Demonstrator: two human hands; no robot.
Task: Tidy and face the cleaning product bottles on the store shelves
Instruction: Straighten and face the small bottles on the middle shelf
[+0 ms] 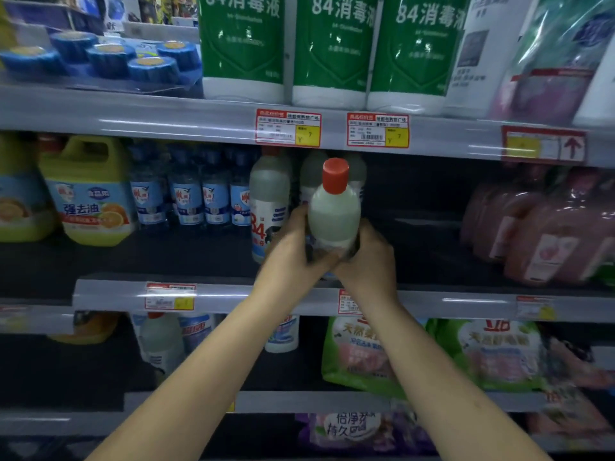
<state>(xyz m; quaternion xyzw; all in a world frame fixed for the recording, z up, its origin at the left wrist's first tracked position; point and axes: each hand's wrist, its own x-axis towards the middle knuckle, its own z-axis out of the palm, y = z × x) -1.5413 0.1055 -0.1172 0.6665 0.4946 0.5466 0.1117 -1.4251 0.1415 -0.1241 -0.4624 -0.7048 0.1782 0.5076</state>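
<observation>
A pale bottle with a red cap (333, 207) stands upright in front of the middle shelf (109, 294), above its front edge, held low on its body by both hands. The left hand (293, 244) wraps the bottle's lower left side with its fingers curled round the far face; the right hand (367, 251) cups the lower right side the same way, so the two hands close together on the base. Whether the bottle's foot touches the shelf cannot be told, as the hands cover it.

Just behind and to the left, a bottle marked 84 (268, 207) stands on the same shelf, with two more pale bottles (312, 174) in the dark behind the held one. Further left along that shelf is a row of blue-labelled bottles (199, 194), then a yellow jug (91, 191) near the left end. Toward the right end lie pink refill pouches (539, 234), well apart from the hands.

On the upper shelf (133, 114) three large green-labelled bottles (332, 44) stand side by side above two price tags (288, 128), with blue round blocks (109, 58) to their left. Below the middle shelf sit green bags (362, 354).
</observation>
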